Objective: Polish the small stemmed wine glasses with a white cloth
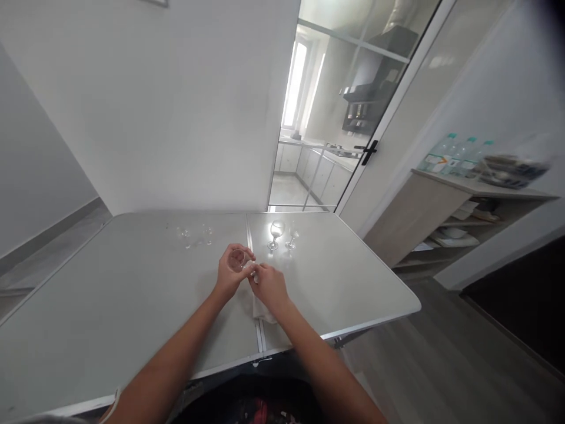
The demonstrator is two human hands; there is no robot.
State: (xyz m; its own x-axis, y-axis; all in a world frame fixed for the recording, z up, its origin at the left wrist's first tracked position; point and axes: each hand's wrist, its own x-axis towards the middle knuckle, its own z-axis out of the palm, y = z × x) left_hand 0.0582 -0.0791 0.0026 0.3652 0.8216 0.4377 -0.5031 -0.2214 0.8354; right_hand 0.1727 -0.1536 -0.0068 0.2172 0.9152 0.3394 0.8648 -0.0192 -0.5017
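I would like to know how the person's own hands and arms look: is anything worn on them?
The left hand and right hand are ungloved. The left forearm is bare up to a thin pale edge, probably a sleeve hem. The right forearm shows no sleeve, watch or bracelet. Rings are too small to tell.

A glazed door (335,118) and its surroundings.
Left of the door spreads a white wall (189,106); on its right edge sits a black handle (369,152). Through its panes show a bright window (295,85) and pale low cupboards (315,174). Right of the door stands an open-shelved cabinet (419,209), bearing teal-capped clear bottles (461,156) and a filled, blurred plastic bag (514,168).
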